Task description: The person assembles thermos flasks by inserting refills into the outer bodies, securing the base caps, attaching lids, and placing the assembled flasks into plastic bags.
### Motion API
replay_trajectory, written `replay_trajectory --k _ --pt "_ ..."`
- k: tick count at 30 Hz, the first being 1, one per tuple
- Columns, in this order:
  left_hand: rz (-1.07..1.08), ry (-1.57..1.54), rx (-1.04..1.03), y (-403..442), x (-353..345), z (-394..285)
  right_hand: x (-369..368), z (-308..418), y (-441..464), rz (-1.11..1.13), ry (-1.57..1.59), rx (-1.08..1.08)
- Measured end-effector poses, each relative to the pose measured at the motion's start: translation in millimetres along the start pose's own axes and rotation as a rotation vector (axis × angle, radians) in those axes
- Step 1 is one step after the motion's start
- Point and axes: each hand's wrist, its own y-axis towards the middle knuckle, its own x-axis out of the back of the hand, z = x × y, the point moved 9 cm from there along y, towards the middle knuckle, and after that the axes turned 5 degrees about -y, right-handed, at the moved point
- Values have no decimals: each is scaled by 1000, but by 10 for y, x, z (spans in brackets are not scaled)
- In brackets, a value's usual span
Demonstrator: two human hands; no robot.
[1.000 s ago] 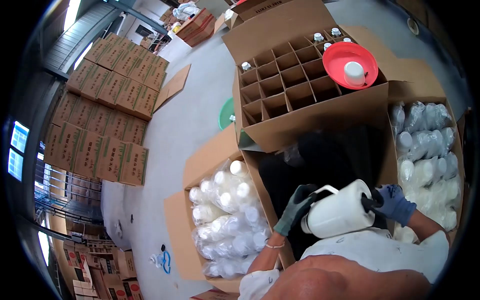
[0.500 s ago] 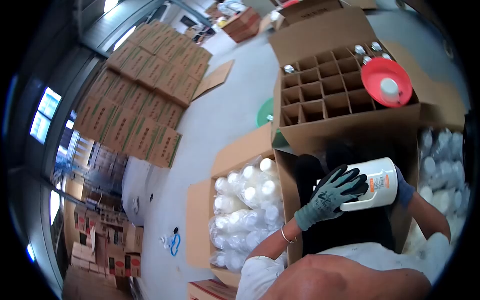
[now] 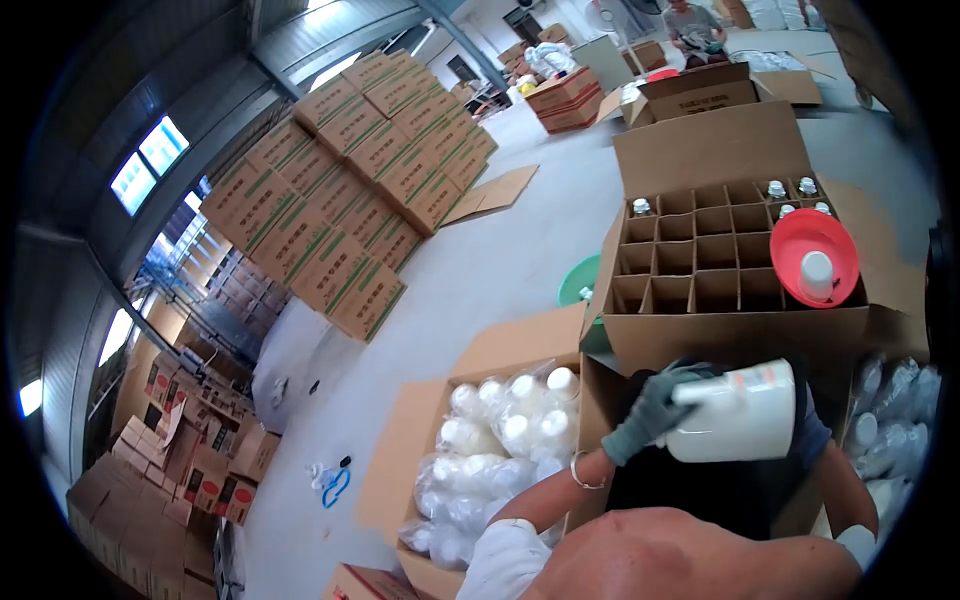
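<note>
A white plastic jug [image 3: 745,420] with a side handle and a printed label lies sideways between my hands, above my lap. My left hand [image 3: 655,405], in a grey-green and black glove, is closed around its neck and handle end; the fingers are blurred. My right hand [image 3: 812,425], in a bluish glove, presses against the jug's base end, its fingers mostly hidden behind it. Just beyond stands a divided carton [image 3: 735,330], with several silver-capped bottles in its cells. On its right corner rests a red bowl [image 3: 800,245] with a white cap [image 3: 816,270] inside.
To the left, an open carton [image 3: 415,450] holds several plastic-wrapped white bottles [image 3: 510,430]. More wrapped bottles [image 3: 890,430] are at my right. A green basin [image 3: 575,280] sits behind the carton. Stacked boxes [image 3: 350,190] stand farther left. A person [image 3: 695,35] is in the background.
The view has tilted upward, showing more background. The jug has turned, so its label now faces upward and the handle has rolled up. My left hand has shifted along its neck end.
</note>
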Motion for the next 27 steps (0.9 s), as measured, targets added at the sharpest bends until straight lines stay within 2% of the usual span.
replay_trajectory --k 1,2,3,4,6,7,8,9,10,11,12,13,14,15,16,17,18,19,20,21,22,23,24,25,26,27 --pt "24 -613 668 -209 -113 553 -295 154 -32 -45 -3 87" --pt "24 -605 773 -126 -89 372 -158 314 -14 -234 -402 283" --pt "14 -548 691 -138 -109 465 -31 450 -55 -515 -817 399" --pt "-5 -486 618 -136 -56 420 -273 452 -12 -387 -752 371" --pt "72 286 -26 119 -46 -309 -766 443 36 -146 -617 285" --pt "148 292 6 137 -85 -312 -792 327 81 -105 -246 112" --pt "132 287 -46 198 0 -378 -824 174 55 -70 123 -65" --pt "43 115 -9 117 99 -125 -556 155 140 -145 78 7" --pt "-34 -57 24 51 171 123 -246 144 216 -148 -476 43" --pt "-88 -459 481 -91 177 380 -679 507 125 -158 -825 304" --pt "-40 -657 672 -215 77 586 -1335 882 -6 -164 -1179 566" --pt "-4 -594 670 -285 39 665 -1700 923 -126 26 -1301 623" --pt "28 -530 669 -357 -13 716 -1769 814 -117 113 -1303 517" --pt "-56 -402 531 -312 61 669 -1704 782 -100 77 -1209 532" --pt "-208 -631 677 -433 107 796 -1565 665 -44 36 -1110 541" --pt "-174 -105 327 -184 291 396 -1179 341 154 25 -758 287" --pt "-107 387 -42 43 247 -166 -981 159 162 23 -623 220" --pt "-32 472 -39 208 173 -499 -776 -27 174 13 -486 156" --pt "40 549 -44 317 130 -715 -821 0 154 35 -599 254" --pt "16 464 -104 342 154 -676 -858 130 179 63 -737 358" --pt "-4 385 -154 299 165 -613 -791 85 177 73 -529 259" --pt "-26 274 -116 193 228 -457 -729 41 160 63 -316 164" --pt "-61 175 -93 117 253 -271 -717 -138 177 47 233 -88" --pt "-143 26 198 -43 303 103 -708 -18 120 -232 -71 -8" --pt "-220 -110 495 -302 368 458 -1035 248 97 -142 -441 192" --pt "-68 -76 533 -326 328 630 -1366 499 17 -126 -789 424"
